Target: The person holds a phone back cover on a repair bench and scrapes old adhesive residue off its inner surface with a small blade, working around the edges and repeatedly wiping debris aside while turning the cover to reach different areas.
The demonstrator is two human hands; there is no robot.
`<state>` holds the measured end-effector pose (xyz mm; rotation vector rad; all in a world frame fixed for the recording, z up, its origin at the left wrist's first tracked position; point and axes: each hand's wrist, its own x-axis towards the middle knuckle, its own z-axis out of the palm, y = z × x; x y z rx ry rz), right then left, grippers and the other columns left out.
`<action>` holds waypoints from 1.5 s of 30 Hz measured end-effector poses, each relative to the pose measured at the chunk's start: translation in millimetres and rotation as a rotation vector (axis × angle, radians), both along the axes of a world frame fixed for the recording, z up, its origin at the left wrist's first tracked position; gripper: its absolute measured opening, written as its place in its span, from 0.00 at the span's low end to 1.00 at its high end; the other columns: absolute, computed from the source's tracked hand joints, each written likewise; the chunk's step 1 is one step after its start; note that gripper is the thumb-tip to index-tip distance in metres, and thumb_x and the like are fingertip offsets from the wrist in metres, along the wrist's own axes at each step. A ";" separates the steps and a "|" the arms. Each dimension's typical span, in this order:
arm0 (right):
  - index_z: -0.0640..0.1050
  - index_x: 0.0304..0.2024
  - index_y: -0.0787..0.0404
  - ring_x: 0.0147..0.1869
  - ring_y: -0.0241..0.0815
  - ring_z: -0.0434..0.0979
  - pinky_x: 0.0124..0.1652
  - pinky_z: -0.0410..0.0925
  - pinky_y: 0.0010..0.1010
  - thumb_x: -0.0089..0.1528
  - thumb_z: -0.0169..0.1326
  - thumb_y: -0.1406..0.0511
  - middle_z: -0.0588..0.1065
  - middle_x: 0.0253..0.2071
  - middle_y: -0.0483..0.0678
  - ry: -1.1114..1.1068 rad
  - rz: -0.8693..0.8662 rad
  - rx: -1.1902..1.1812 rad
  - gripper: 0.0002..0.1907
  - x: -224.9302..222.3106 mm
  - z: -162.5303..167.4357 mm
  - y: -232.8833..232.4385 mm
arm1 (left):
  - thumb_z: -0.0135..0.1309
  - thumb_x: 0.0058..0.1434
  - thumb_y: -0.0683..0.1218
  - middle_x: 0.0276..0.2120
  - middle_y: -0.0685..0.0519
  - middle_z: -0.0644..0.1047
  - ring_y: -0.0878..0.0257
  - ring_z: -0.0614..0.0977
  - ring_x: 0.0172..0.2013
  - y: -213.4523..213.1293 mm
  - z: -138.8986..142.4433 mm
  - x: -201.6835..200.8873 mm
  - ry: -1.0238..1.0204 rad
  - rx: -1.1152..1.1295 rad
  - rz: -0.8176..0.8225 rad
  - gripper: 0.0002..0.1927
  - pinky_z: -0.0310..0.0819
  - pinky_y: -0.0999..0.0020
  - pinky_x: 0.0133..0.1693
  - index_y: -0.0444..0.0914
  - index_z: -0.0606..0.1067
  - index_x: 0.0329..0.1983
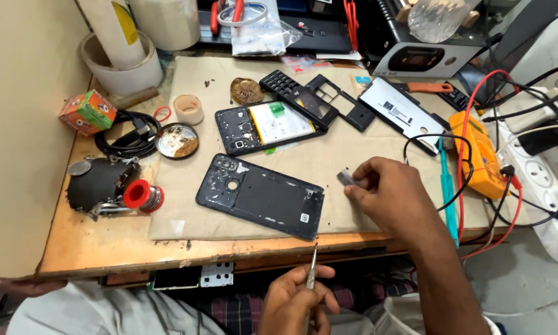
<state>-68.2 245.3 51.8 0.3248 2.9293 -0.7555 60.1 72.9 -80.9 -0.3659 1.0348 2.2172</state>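
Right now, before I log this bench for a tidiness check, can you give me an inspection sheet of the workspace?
Surface: wooden bench with a tan mat, speckled with debris.
Job's things: black phone back cover lying inside up; opened phone with its battery showing; small grey metal piece.
Clutter: solder spool, tape roll, round tin, keypad phone parts, yellow multimeter.
Grippers: right hand pinches the metal piece; left hand holds a thin tool, off the bench.
Cables: red and black leads trail off the right edge; coiled black cable.
Surroundings: beige wall on the left, white power strip on the right.
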 end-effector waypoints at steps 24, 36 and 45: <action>0.80 0.36 0.62 0.41 0.45 0.82 0.40 0.73 0.31 0.53 0.63 0.73 0.79 0.38 0.48 0.642 0.389 -0.075 0.09 101.7 -23.7 -13.3 | 0.40 0.71 0.47 0.20 0.49 0.74 0.63 0.71 0.10 20.7 44.0 -13.0 -0.041 -0.068 0.021 0.14 0.62 0.68 0.11 0.33 0.71 0.50; 0.80 0.41 0.66 0.38 0.43 0.77 0.37 0.72 0.31 0.55 0.63 0.75 0.76 0.36 0.48 0.749 0.500 -0.105 0.11 111.2 -46.0 -11.4 | 0.50 0.71 0.49 0.17 0.59 0.68 0.74 0.65 0.17 23.0 38.6 -12.5 0.236 -0.338 0.074 0.18 0.57 0.75 0.19 0.33 0.77 0.30; 0.80 0.41 0.67 0.35 0.44 0.76 0.35 0.71 0.33 0.56 0.62 0.76 0.73 0.34 0.49 0.752 0.532 -0.036 0.11 111.8 -45.4 -14.5 | 0.50 0.70 0.53 0.15 0.62 0.70 0.76 0.65 0.19 24.1 32.4 -11.7 0.306 -0.527 0.118 0.22 0.57 0.75 0.21 0.35 0.80 0.25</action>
